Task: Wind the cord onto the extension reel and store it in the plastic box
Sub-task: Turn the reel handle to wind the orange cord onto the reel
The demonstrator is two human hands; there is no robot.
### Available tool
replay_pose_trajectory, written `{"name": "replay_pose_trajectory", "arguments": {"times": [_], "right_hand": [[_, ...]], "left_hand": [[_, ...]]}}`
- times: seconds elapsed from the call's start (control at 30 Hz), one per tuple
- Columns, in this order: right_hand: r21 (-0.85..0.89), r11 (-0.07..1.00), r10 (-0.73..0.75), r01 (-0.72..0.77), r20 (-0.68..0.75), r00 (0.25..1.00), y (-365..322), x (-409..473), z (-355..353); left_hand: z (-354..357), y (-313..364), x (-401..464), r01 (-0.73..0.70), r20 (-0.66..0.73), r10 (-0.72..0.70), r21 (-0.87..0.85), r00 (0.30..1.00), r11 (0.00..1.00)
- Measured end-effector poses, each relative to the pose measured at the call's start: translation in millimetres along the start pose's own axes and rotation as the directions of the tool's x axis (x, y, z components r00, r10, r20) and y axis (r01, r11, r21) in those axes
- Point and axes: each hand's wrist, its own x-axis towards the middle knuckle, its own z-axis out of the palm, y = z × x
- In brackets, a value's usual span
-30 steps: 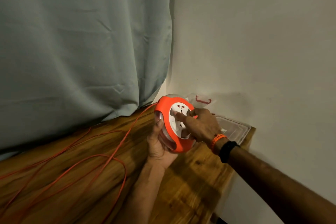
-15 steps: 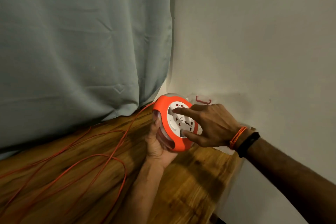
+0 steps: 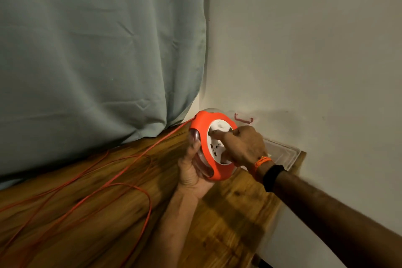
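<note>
Reel [image 3: 214,148] upright above desk [image 3: 228,213], left hand [image 3: 192,172] clenched on rim. Right hand [image 3: 243,148] fingers grasping white hub, probably cranking. Much cord [image 3: 121,185] loose across desk: winding far from done. Plastic box [image 3: 287,154] behind, near wall; storing remains.

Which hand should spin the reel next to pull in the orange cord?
Probably the right hand: its fingers already rest on the white face of the reel, while the left hand grips the rim.
</note>
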Motion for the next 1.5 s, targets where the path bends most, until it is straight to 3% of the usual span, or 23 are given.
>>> {"name": "replay_pose_trajectory", "arguments": {"times": [0.07,0.13,0.23,0.3,0.37,0.5,0.6,0.73,0.9,0.97,1.0,1.03,1.07,1.1,1.13,1.2,1.27,1.37,1.5], "right_hand": [[0.095,0.989,0.110,-0.116,0.066,0.992,-2,0,2],[0.076,0.991,0.103,-0.112,0.109,0.989,-3,1,-1],[-0.011,0.999,0.051,-0.050,0.145,0.988,-1,1,-7],[-0.144,0.984,-0.087,0.100,0.092,0.992,1,0,-15],[-0.344,0.881,-0.324,0.326,0.066,0.944,5,0,-25],[-0.491,0.558,-0.638,0.670,0.262,0.724,10,0,-40],[-0.553,0.339,-0.699,0.761,0.394,0.597,14,4,-42],[-0.532,0.233,-0.723,0.814,0.465,0.511,14,7,-37],[-0.565,0.144,-0.665,0.812,0.552,0.502,9,13,-38],[-0.595,0.190,-0.648,0.781,0.521,0.555,5,12,-37],[-0.598,0.301,-0.648,0.743,0.444,0.619,2,8,-32],[-0.562,0.500,-0.618,0.659,0.302,0.726,2,4,-26],[-0.483,0.718,-0.494,0.502,0.154,0.855,8,3,-20],[-0.390,0.868,-0.298,0.307,0.085,0.951,14,5,-12],[-0.390,0.911,-0.077,0.133,0.157,0.985,22,8,-5],[-0.391,0.919,0.187,-0.059,0.297,0.936,30,8,3],[-0.236,0.966,0.166,-0.103,0.263,0.950,24,11,2],[-0.005,0.998,0.055,-0.055,0.116,0.992,4,7,-1],[-0.081,0.990,-0.109,0.120,0.125,0.986,0,-6,-15]], "left_hand": [[-2,-2,0,0.001,0.000,-0.001,0.005,1.000,1.000],[-5,-2,0,0.002,0.000,-0.002,0.011,1.000,1.000],[-6,-1,0,0.001,0.012,-0.001,-0.016,1.000,1.000],[-6,0,-1,0.004,0.018,-0.003,-0.036,1.000,0.999],[-7,1,-1,0.010,0.021,-0.009,-0.052,1.000,0.999],[-7,1,-1,0.012,0.032,-0.010,-0.072,0.999,0.997],[-8,0,0,0.007,0.020,-0.006,-0.062,1.000,0.998],[-6,0,0,0.021,0.009,-0.021,-0.055,1.000,0.998],[-2,1,-3,0.011,0.047,-0.008,-0.052,0.999,0.999],[-1,1,-3,0.005,0.038,-0.003,-0.040,0.999,0.999],[0,2,-3,0.002,0.034,-0.001,-0.041,0.999,0.999],[1,2,-3,0.001,0.030,0.000,-0.046,1.000,0.999],[2,3,-3,0.003,0.021,-0.002,-0.047,1.000,0.999],[3,2,-3,0.011,0.004,-0.011,-0.041,1.000,0.999],[3,2,-3,0.017,-0.014,-0.017,-0.031,1.000,0.999],[3,0,-3,0.010,-0.022,-0.011,-0.023,1.000,1.000],[1,-1,-4,0.009,0.008,-0.009,-0.024,1.000,1.000],[-2,0,-3,0.014,0.007,-0.014,-0.027,1.000,1.000],[-3,2,-3,0.013,0.036,-0.011,-0.049,0.999,0.999]]}}
